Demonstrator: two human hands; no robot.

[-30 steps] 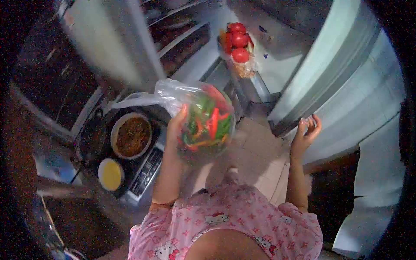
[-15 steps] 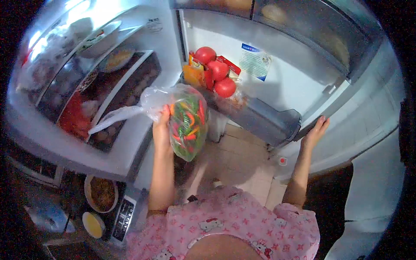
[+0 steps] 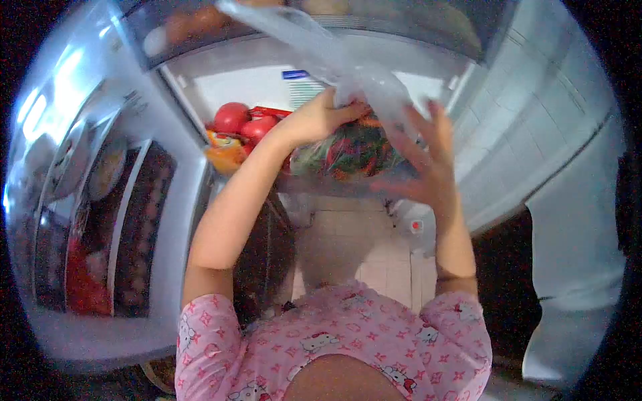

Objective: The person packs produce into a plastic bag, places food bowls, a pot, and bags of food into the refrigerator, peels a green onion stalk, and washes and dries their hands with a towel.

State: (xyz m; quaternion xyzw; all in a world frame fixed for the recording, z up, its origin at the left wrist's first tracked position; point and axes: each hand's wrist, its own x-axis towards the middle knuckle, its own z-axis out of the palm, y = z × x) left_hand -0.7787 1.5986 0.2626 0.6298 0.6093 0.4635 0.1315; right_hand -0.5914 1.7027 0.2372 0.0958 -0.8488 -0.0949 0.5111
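The clear plastic bag of red and green chili peppers (image 3: pixel 358 150) rests at the refrigerator door's lower shelf (image 3: pixel 307 185), right of the tomatoes (image 3: pixel 232 117). Its loose plastic neck sticks up toward the upper left. My left hand (image 3: pixel 324 119) has its fingers closed on the top of the bag, fingertips partly hidden by the plastic. My right hand (image 3: pixel 428 160) is at the bag's right side with its fingers spread, slightly blurred; it appears to touch the plastic. An orange packet (image 3: pixel 226 155) leans below the tomatoes.
The open refrigerator's interior shelves (image 3: pixel 127 227) with dishes and a red bag stand at left. Above the peppers runs an upper door bin (image 3: pixel 307 30) with eggs and other items. A white tiled wall (image 3: pixel 528 87) is at right, the tiled floor (image 3: pixel 334 230) below.
My view has turned toward the door. The bag of peppers has moved right, from beside the interior shelves to the door shelf. My right hand has left the door edge and come to the bag.
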